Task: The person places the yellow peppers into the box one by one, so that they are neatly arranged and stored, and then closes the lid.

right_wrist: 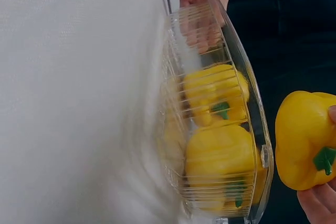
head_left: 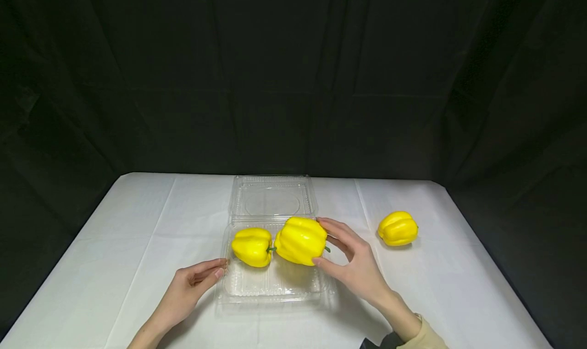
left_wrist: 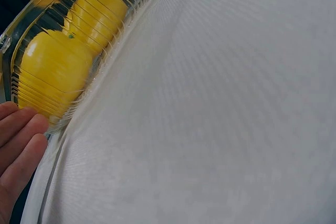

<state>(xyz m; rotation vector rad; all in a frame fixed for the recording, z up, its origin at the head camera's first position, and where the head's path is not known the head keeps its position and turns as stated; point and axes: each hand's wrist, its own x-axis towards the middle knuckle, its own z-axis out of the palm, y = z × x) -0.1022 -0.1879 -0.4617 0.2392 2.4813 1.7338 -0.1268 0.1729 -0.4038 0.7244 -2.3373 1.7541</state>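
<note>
My right hand (head_left: pixel 355 260) grips a yellow bell pepper (head_left: pixel 300 241) between thumb and fingers, above the right half of a clear plastic clamshell container (head_left: pixel 247 290). In the right wrist view this held pepper (right_wrist: pixel 302 140) is outside the rim, green stem showing. Another yellow bell pepper (head_left: pixel 252 247) lies in the container's left half. Through the ribbed wall, both wrist views show a second pepper shape (right_wrist: pixel 220 153) inside; the held pepper covers that spot in the head view. With fairly straight fingers, my left hand (head_left: pixel 190 288) touches the container's left side.
One more yellow bell pepper (head_left: pixel 398 229) lies on the white-covered table (head_left: pixel 151 226), right of the container. The container's hinged lid (head_left: pixel 272 196) lies folded back at the far side. Black cloth (head_left: pixel 284 79) hangs behind the table and along both sides.
</note>
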